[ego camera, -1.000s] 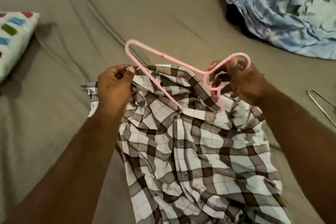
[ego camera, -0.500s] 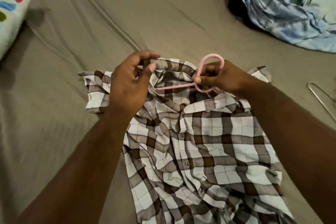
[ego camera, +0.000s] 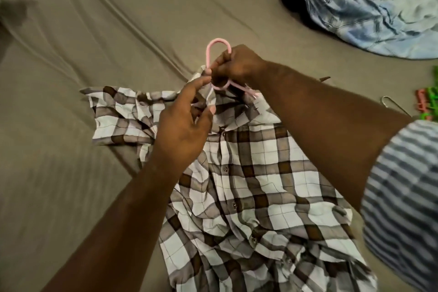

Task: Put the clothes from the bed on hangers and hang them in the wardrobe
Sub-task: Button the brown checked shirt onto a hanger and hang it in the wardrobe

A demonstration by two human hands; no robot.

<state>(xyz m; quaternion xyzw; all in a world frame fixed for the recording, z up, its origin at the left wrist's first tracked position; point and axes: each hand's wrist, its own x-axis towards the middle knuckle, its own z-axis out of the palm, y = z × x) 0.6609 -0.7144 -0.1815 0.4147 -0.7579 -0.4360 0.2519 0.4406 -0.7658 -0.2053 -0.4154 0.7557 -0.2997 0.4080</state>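
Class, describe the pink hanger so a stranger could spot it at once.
On the taupe bed lies a brown-checked shirt. At its collar, the right hand grips a pink hanger, hook pointing away. Unlike the bare wire hanger at the right edge, it is pink.

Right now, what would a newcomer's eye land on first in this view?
The plaid shirt spreads across the middle of the bed, with the hook of a pink hanger sticking out at its collar. The right hand grips the hanger at its neck while the left hand pinches the collar beside it. A heap of blue clothes lies at top right.
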